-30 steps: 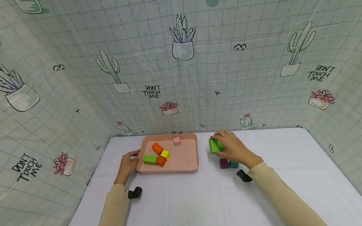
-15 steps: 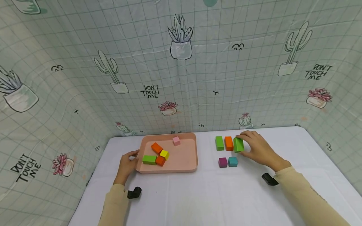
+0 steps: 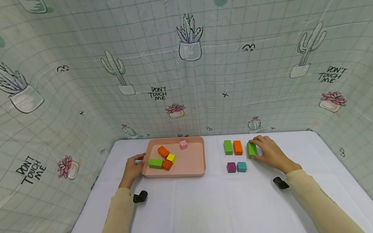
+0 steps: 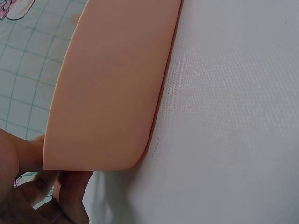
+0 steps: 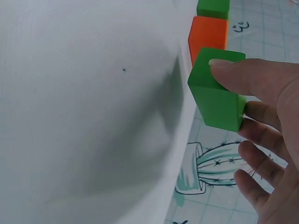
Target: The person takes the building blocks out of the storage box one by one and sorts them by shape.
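Observation:
My right hand (image 3: pixel 271 153) pinches a green rectangular block (image 3: pixel 252 150) at the right end of a row. In the right wrist view the thumb presses one end of it, and the fingers are behind. To its left stand an orange block (image 3: pixel 238 148) and another green block (image 3: pixel 228 147), with a gap before the held one. At the left, my left hand (image 3: pixel 133 168) grips the end of a pink tray (image 3: pixel 186 176); in the left wrist view its thumb passes over the rim, with the fingers at the outer wall.
Nearer than the row sit a purple cube (image 3: pixel 231 167) and a teal cube (image 3: pixel 241 167). Inside the tray lie a green block (image 3: pixel 155 163), two orange blocks, a yellow cube (image 3: pixel 171 158) and a pink cube (image 3: pixel 183 144). A patterned cloth (image 3: pixel 221 64) rises behind the white table.
My right hand has carried the green block rightward, from left of the row to beside the orange block, then slightly farther right. The left hand has stayed at the tray.

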Available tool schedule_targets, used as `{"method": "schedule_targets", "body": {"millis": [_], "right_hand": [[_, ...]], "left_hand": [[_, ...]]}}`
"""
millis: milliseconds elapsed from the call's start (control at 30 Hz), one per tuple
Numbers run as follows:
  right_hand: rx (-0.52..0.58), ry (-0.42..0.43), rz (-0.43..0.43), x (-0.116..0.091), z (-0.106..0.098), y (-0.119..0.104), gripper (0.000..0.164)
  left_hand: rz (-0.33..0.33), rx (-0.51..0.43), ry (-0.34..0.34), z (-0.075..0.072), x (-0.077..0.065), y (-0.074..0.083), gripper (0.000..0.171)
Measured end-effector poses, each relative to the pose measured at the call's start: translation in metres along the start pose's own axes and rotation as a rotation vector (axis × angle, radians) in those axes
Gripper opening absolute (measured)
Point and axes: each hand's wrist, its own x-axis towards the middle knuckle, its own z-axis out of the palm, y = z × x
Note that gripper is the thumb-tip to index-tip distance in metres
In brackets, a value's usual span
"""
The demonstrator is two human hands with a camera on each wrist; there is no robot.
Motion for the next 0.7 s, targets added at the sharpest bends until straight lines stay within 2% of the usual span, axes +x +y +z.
{"method": "schedule_targets", "body": {"millis": [233, 700], "right_hand": [[0.005, -0.031, 0.028, 0.003, 0.006, 0.007, 0.063], [0.071, -0.091, 0.021, 0.013, 0.013, 0.013, 0.057]], "left_hand": [[-0.003, -0.018, 0.003, 0.001, 0.001, 0.002, 0.041], [-0.011, -0.052, 0.015, -0.001, -0.002, 0.001, 0.04]]}}
